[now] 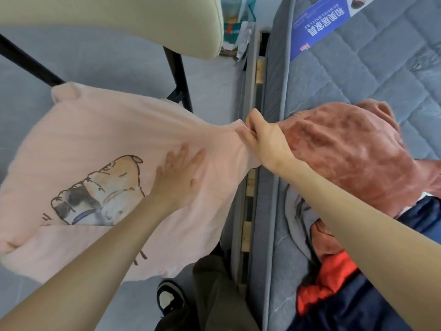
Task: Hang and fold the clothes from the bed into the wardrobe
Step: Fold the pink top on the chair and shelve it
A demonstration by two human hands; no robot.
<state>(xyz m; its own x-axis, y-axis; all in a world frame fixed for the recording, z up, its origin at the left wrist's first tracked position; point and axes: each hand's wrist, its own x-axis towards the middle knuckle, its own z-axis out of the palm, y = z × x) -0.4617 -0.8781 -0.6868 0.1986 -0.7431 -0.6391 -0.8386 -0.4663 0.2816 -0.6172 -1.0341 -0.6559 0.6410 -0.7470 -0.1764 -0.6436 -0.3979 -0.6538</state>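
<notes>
- The left hand [177, 173] lies flat on a pale pink T-shirt [95, 144], fingers straight and slightly spread, palm pressing the cloth.
- The right hand [265, 139] pinches one bunched edge of the same shirt between thumb and curled fingers, just above the gap at the bed's side.
- The shirt is soft, thin cotton with a cartoon print of dogs in brown, black and cream outlined in dark ink. Creases fan out from the pinched spot.
- Its long axis runs from the right hand down and leftward, with the print lying sideways. It is spread beside the bed; what lies under it I cannot tell.
- Just behind the right hand, a crumpled rust-red velvety garment [346, 151] rests on the grey quilted mattress [386, 75].
- Nearer the body lies a navy and orange garment [334, 283].
- Beyond the shirt stands a cream padded chair [119, 25] with black legs.
- A blue printed leaflet [319, 22] lies on the mattress's far end.
</notes>
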